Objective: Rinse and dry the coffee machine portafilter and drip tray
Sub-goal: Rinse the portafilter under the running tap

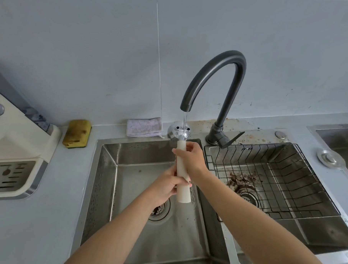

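Portafilter (pixel 181 171) under faucet (pixel 217 74) stream, over sink (pixel 128 155), metal head taking water. Left hand (pixel 166 184) low, right hand (pixel 191 159) high, both wrapped round cream handle. Best now: roll handle slowly so flow sweeps basket side too, then tip to drain. Drip tray (pixel 9 176) sits in machine on counter; cloth (pixel 144 126) near for drying.
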Demonstrator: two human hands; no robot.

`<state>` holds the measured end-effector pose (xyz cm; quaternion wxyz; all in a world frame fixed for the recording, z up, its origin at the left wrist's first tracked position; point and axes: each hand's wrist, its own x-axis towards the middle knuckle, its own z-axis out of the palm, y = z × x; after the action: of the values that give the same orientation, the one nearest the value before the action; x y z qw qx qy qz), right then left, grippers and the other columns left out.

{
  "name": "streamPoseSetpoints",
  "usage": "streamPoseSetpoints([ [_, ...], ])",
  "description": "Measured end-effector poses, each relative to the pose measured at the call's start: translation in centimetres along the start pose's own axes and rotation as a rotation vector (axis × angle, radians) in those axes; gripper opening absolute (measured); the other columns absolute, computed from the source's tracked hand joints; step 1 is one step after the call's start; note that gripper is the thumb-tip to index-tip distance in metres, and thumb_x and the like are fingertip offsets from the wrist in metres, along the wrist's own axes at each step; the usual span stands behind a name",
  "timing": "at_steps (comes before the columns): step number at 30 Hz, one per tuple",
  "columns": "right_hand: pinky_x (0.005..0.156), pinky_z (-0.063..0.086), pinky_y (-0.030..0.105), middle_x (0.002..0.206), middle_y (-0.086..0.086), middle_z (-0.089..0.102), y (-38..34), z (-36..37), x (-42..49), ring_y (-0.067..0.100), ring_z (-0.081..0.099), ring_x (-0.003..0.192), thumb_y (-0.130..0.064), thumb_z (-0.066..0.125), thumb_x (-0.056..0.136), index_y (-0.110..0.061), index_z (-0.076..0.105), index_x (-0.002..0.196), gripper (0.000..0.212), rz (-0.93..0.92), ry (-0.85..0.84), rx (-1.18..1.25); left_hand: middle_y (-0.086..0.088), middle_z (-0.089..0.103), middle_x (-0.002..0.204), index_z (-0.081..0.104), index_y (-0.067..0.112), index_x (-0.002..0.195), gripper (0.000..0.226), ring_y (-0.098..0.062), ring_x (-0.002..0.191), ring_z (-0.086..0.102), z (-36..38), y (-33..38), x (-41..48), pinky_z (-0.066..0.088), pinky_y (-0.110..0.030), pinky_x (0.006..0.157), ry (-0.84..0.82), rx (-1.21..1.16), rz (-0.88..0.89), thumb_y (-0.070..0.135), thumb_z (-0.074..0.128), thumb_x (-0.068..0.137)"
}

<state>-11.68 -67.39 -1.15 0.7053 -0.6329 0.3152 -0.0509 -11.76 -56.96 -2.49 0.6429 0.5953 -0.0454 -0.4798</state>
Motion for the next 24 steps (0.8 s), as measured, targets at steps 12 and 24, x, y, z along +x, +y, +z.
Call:
streamPoseSetpoints([
  [12,0.070,0.050,0.036,0.083,0.005,0.054,-2.7,-0.2,2.0,0.020,0.055,0.068,-0.001,0.059,0.085,-0.017,0.048,0.098,0.023,-0.027,-0.151,0.147,-0.004,0.061,0.084,0.057,0.015,0.099,0.037,-0.021,0.084,0.060,-1.2,2.6,2.1,0.046,-0.032,0.075,0.015,-0.038,0.051,-0.014,0.052,0.077],
  [24,0.067,0.047,0.033,0.078,0.001,0.058,-6.3,-0.8,4.1,0.017,0.054,0.069,-0.003,0.057,0.088,-0.015,0.046,0.092,0.018,-0.129,-0.164,0.123,-0.005,0.060,0.076,0.057,0.012,0.094,0.029,-0.015,0.067,0.062,-0.9,5.8,4.2,0.048,-0.028,0.066,-0.027,-0.097,0.165,-0.009,0.049,0.076],
])
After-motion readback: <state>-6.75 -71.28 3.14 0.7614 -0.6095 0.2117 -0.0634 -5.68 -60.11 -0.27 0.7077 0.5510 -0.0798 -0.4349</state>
